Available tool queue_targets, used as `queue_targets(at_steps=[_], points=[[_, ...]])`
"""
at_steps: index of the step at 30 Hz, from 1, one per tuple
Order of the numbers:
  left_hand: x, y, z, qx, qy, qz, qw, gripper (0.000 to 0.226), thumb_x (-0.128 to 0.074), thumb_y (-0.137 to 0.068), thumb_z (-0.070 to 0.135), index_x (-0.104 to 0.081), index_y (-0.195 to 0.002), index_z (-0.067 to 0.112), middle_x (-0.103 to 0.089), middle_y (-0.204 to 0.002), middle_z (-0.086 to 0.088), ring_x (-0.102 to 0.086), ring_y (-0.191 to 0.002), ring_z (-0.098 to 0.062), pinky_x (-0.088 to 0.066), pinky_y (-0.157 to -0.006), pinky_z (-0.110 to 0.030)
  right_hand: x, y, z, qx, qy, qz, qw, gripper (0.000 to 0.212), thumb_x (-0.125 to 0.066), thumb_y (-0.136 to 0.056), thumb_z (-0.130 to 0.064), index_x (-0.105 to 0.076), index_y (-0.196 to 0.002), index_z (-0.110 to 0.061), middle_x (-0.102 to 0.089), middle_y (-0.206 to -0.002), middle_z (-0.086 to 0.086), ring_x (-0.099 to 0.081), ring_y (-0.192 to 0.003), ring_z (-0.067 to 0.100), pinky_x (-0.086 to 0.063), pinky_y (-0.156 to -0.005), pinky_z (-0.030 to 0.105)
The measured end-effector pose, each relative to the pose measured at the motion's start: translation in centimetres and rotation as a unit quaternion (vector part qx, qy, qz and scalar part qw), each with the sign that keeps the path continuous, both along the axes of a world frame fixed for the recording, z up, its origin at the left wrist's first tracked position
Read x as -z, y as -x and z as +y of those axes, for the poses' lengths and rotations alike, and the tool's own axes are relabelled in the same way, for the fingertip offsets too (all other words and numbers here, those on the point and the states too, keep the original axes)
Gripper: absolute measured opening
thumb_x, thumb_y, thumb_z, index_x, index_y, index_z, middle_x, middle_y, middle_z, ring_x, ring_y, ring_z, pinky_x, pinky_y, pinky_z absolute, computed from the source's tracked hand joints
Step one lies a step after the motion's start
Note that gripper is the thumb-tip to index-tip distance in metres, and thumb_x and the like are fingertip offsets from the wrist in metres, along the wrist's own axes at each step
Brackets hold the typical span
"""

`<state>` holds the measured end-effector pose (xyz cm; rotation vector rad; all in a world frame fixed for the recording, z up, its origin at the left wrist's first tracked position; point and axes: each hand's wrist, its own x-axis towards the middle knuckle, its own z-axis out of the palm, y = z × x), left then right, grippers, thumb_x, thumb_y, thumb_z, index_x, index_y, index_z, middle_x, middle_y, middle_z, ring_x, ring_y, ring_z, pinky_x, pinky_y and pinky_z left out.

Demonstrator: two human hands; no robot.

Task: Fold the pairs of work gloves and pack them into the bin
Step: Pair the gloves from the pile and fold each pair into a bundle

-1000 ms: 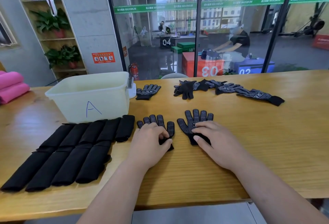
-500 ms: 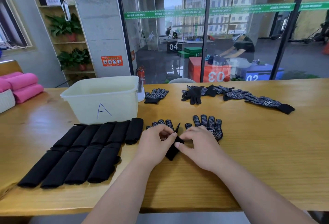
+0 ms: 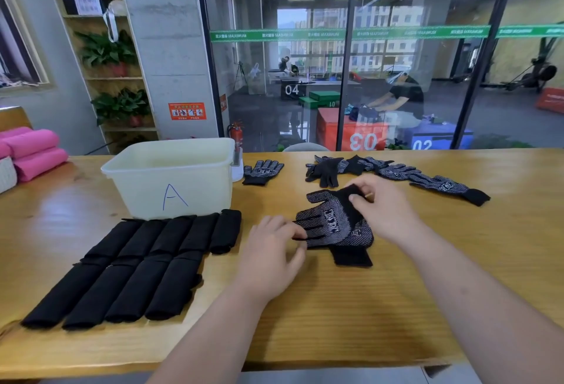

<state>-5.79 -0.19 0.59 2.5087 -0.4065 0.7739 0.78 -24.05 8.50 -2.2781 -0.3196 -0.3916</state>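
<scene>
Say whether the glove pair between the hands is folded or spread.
Spread, not folded: the glove pair lies overlapped at full length, one cuff sticking out. The left hand pinches its finger end, right hand a cuff.

The wooden table point(image 3: 427, 292) carries a pale bin point(image 3: 171, 182) marked A, folded gloves point(image 3: 137, 264) in two rows just before it, one overlapped pair point(image 3: 335, 228) mid-table, and loose gloves point(image 3: 396, 171) near the far edge.
</scene>
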Motion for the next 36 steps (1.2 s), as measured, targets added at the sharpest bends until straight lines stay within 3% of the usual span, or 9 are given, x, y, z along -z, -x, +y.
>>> queue_targets(at_steps=[5, 8, 12, 19, 23, 27, 30, 33, 36], points=[[0.3, 0.1, -1.3, 0.094, -0.07, -0.003, 0.993, 0.02, -0.06, -0.098, 0.049, -0.069, -0.112, 0.038, -0.061, -0.119, 0.023, -0.051, -0.119, -0.005, -0.045, -0.096, -0.041, -2.4, 0.8, -3.1, -0.062, -0.04, 0.002, 0.997, 0.032, -0.071, -0.098, -0.009, -0.075, -0.11, -0.039, -0.077, -0.104, -0.012, -0.071, -0.105, 0.009, -0.052, -0.1, 0.029], [0.2, 0.3, -1.5, 0.125, -0.098, 0.009, 0.987, 0.03, -0.058, -0.099, 0.053, -0.069, -0.122, 0.038, -0.061, -0.131, 0.026, -0.048, -0.129, -0.002, -0.042, -0.101, -0.038, -4.0, 1.9, -3.9, -0.087, -0.072, -0.001, 0.994, 0.028, -0.073, -0.097, -0.007, -0.075, -0.116, -0.028, -0.079, -0.098, -0.014, -0.071, -0.102, 0.0, -0.049, -0.103, 0.018], [0.1, 0.5, -1.8, 0.15, -0.143, 0.037, 0.978, 0.041, -0.053, -0.1, 0.057, -0.066, -0.136, 0.041, -0.056, -0.146, 0.028, -0.041, -0.138, -0.002, -0.037, -0.108, -0.033, -6.2, 3.4, -4.3, -0.116, -0.082, 0.001, 0.99, 0.027, -0.078, -0.095, -0.013, -0.075, -0.116, -0.029, -0.079, -0.1, -0.019, -0.07, -0.099, -0.008, -0.047, -0.091, 0.007], [0.2, 0.6, -1.6, 0.165, -0.128, 0.03, 0.977, 0.036, -0.059, -0.099, 0.056, -0.074, -0.125, 0.038, -0.065, -0.132, 0.026, -0.048, -0.127, -0.001, -0.038, -0.102, -0.028, -10.1, 4.5, -5.7, -0.153, -0.102, 0.005, 0.983, 0.027, -0.081, -0.091, -0.01, -0.078, -0.115, -0.023, -0.081, -0.103, -0.004, -0.077, -0.102, 0.011, -0.058, -0.092, 0.028], [0.1, 0.6, -1.7, 0.167, -0.104, 0.012, 0.98, 0.029, -0.063, -0.096, 0.05, -0.077, -0.117, 0.036, -0.066, -0.125, 0.022, -0.052, -0.121, -0.002, -0.043, -0.098, -0.03, -10.7, 3.8, -5.9, -0.16, -0.083, 0.015, 0.984, 0.027, -0.076, -0.095, -0.006, -0.078, -0.116, -0.022, -0.081, -0.106, -0.004, -0.077, -0.1, 0.012, -0.061, -0.087, 0.021], [0.1, 0.7, -1.7, 0.157, -0.111, 0.019, 0.981, 0.032, -0.06, -0.098, 0.052, -0.076, -0.12, 0.037, -0.065, -0.128, 0.022, -0.051, -0.124, -0.002, -0.043, -0.1, -0.03, -9.6, 1.9, -5.0, -0.115, -0.069, -0.043, 0.99, 0.025, -0.077, -0.094, -0.008, -0.08, -0.111, -0.027, -0.08, -0.107, -0.01, -0.073, -0.103, 0.002, -0.055, -0.083, 0.012], [0.2, 0.6, -1.7, 0.152, -0.112, 0.025, 0.982, 0.032, -0.059, -0.098, 0.053, -0.076, -0.12, 0.037, -0.065, -0.127, 0.023, -0.05, -0.125, -0.001, -0.038, -0.099, -0.025, -9.2, 0.7, -4.4, -0.086, -0.121, -0.131, 0.98, 0.024, -0.079, -0.093, -0.009, -0.081, -0.11, -0.026, -0.08, -0.106, -0.009, -0.072, -0.105, 0.006, -0.058, -0.091, 0.025], [0.3, 0.4, -1.6, 0.153, -0.103, 0.028, 0.982, 0.031, -0.06, -0.097, 0.052, -0.076, -0.12, 0.037, -0.065, -0.127, 0.023, -0.05, -0.126, -0.001, -0.036, -0.099, -0.024, -8.5, 0.8, -3.3, -0.1, -0.148, -0.159, 0.971, 0.025, -0.08, -0.092, -0.007, -0.082, -0.111, -0.024, -0.079, -0.104, -0.012, -0.072, -0.102, 0.004, -0.057, -0.089, 0.025], [0.4, 0.3, -1.6, 0.156, -0.099, 0.03, 0.982, 0.03, -0.062, -0.096, 0.051, -0.077, -0.119, 0.037, -0.066, -0.126, 0.023, -0.051, -0.125, -0.002, -0.041, -0.102, -0.028, -4.5, 1.6, -2.1, -0.101, -0.041, -0.14, 0.984, 0.029, -0.083, -0.09, -0.012, -0.082, -0.109, -0.034, -0.077, -0.103, -0.026, -0.068, -0.098, -0.008, -0.051, -0.093, 0.018]])
